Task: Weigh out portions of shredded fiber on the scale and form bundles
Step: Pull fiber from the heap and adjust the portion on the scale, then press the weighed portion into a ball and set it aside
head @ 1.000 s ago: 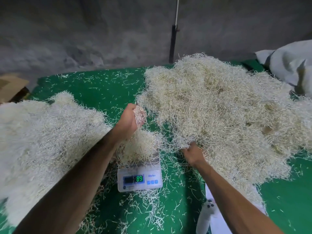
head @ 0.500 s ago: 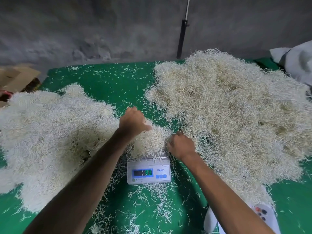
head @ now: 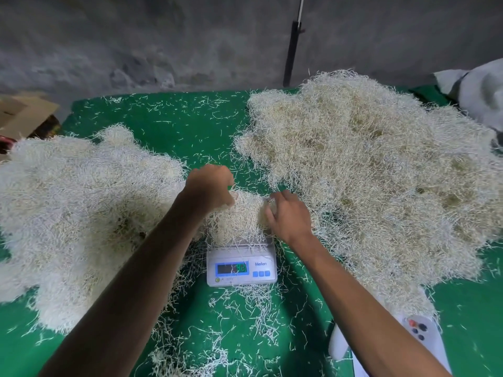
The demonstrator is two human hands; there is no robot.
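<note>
A small white digital scale [head: 241, 266] with a lit display sits on the green table cover, bearing a mound of pale shredded fiber [head: 241, 217]. My left hand [head: 211, 187] curls over the mound's upper left side, fingers in the fiber. My right hand [head: 288, 213] cups the mound's right side with fingers bent into it. A large loose pile of fiber [head: 375, 170] spreads to the right, and a whiter pile [head: 81, 208] lies to the left.
Loose strands litter the green cover [head: 168, 121] around the scale. A white handheld device with buttons [head: 420, 331] lies at the lower right. A cardboard box [head: 24, 112] sits at far left, grey-white sacks [head: 481, 93] at far right, a dark pole [head: 292, 50] against the wall.
My left hand has come down from above onto the mound on the scale. My right hand left the edge of the right pile and moved in against the mound's right side.
</note>
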